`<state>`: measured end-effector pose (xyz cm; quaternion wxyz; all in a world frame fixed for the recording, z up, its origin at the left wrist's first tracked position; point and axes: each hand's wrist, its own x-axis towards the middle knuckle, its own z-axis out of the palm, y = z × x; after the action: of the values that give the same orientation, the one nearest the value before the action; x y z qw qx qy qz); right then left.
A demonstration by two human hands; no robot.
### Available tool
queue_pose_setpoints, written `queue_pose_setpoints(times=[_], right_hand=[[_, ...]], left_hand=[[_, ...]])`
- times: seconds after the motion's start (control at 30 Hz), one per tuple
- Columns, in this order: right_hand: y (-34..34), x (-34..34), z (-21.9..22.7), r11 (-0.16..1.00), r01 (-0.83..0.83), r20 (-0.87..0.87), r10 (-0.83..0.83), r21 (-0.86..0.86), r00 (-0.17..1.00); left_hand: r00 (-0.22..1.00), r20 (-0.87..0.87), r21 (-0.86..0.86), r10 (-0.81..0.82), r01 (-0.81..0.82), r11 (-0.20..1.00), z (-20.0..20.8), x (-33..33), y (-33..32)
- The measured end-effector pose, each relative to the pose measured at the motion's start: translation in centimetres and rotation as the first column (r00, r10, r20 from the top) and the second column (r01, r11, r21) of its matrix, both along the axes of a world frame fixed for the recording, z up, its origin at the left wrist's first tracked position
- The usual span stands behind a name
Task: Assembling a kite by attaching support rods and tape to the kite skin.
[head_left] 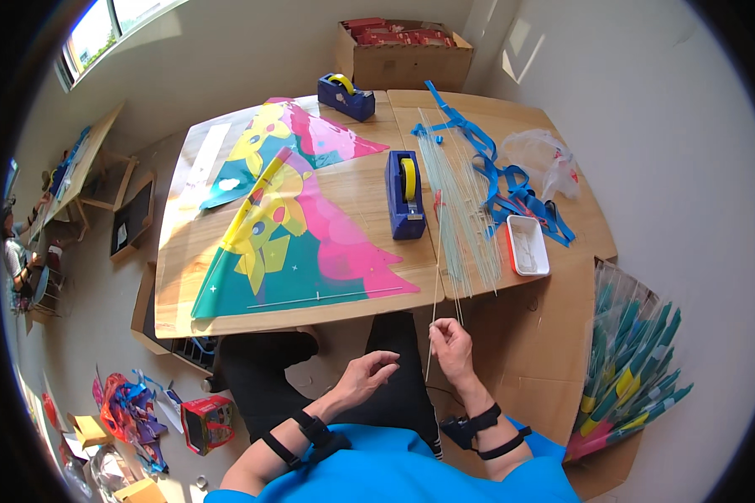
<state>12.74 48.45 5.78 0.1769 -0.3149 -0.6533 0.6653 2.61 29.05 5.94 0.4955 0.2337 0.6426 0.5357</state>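
The right hand (453, 345) pinches a thin rod (432, 314) upright at the worktop (344, 310) edge; the left hand (367, 375) hovers loosely curled, grasping nothing; a light, low grip likely spares the rod from bending near the kite (294, 243).

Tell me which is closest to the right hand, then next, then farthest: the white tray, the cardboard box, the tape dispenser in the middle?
From the right hand:
1. White tray, up and to the right.
2. Tape dispenser, table middle.
3. Cardboard box, far against the wall.
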Motion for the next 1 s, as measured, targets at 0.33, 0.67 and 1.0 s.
queue_pose_setpoints(times=[0.33,0.67,1.0], right_hand=[[-4.6,3.0,-2.5,0.999,-0.019,0.072,0.022,-0.039,0.997],[-3.0,1.5,-3.2,0.999,0.030,0.082,-0.031,0.014,0.996],[4.0,-2.6,0.3,0.935,-0.077,0.159,0.023,0.347,0.987]], left_hand=[[0.939,0.343,0.027,-0.019,0.010,1.000,-2.1,3.7,1.4],[0.930,0.346,-0.034,0.124,-0.119,0.992,-2.4,3.4,3.7],[0.922,0.377,0.058,0.094,-0.124,0.991,-3.4,4.1,4.7]])
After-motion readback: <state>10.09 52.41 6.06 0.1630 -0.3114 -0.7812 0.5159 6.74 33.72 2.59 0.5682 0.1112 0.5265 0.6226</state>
